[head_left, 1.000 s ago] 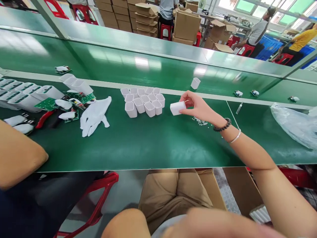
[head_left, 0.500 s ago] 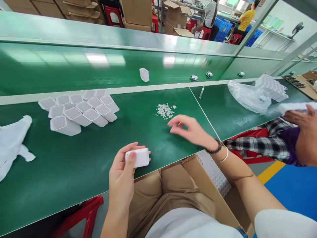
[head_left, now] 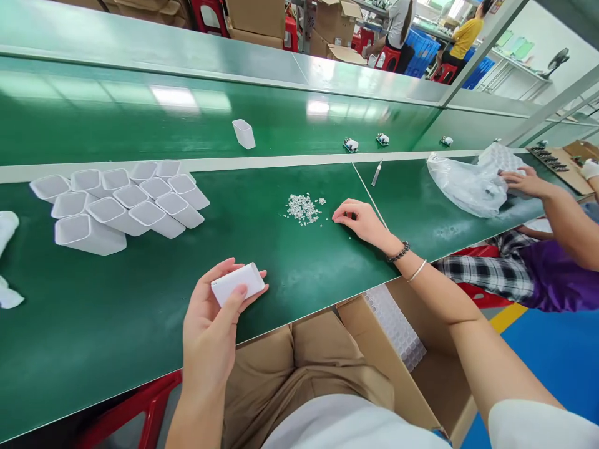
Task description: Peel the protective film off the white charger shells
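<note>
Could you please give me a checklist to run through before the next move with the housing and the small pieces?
1. Grip: left hand holds white housing, ok.
2. Reach: right hand at pile of small pieces, fingertips beside it, ok.
3. Pick: a piece pinched in right fingertips, cannot tell.
4. Orientation: housing's open end facing up, cannot tell.
5. Clearance: co-worker's hand apart, on plastic bag, ok.

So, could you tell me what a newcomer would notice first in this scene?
The left hand holds a white casing above the near edge of the green table. The right hand touches the table beside a small heap of tiny white parts, and a cluster of open white shells sits to the left.
</note>
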### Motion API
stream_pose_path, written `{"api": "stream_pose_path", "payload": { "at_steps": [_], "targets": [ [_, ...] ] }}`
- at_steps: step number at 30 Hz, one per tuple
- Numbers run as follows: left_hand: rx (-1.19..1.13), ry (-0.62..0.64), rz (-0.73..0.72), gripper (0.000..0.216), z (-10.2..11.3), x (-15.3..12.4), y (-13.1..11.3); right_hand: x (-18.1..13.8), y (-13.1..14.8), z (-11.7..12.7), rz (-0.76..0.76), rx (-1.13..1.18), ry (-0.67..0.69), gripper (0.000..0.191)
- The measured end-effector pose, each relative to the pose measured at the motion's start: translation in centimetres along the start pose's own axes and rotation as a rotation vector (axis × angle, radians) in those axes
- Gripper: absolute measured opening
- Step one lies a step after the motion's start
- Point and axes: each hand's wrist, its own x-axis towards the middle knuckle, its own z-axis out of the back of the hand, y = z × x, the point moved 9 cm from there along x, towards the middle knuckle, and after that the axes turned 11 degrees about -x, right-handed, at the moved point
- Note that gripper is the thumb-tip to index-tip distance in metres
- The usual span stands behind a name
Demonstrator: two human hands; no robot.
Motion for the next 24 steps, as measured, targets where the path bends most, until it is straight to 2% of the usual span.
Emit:
{"api": "stream_pose_path", "payload": {
  "at_steps": [3,6,8,10,14,17,20,24],
  "targets": [
    [-0.003,0.008,-0.045,0.056,-0.5,0.1,-0.2,-0.1,0.9,-0.3,0.053,-0.09,0.005,0.016],
    [0.04,0.013,-0.12,0.05,-0.8,0.3,-0.3,-0.2,2.3,-0.6,0.103,-0.177,0.005,0.015],
    [0.08,0.0,-0.193,0.045,-0.8,0.3,-0.5,-0.5,3.9,-0.6,0.134,-0.224,-0.014,0.017],
    [0.117,0.019,-0.224,0.044,-0.9,0.3,-0.5,-1.0,6.7,-0.4,0.211,-0.23,-0.049,0.019],
    [0.211,0.126,-0.152,0.041,-1.5,-0.1,0.2,-2.5,14.8,0.1,0.481,-0.011,-0.097,0.017],
    [0.351,0.146,-0.135,0.038,-1.7,-0.7,-0.1,-3.2,19.4,-0.1,0.586,0.144,-0.089,0.016],
    [0.511,0.135,-0.233,0.032,-2.1,-1.4,-1.6,-3.4,21.7,-0.9,0.61,0.201,-0.086,0.016],
    [0.576,0.15,-0.335,0.026,-2.8,-2.2,-3.0,-3.6,22.6,-1.2,0.621,0.223,-0.134,0.02]
  ]
}}
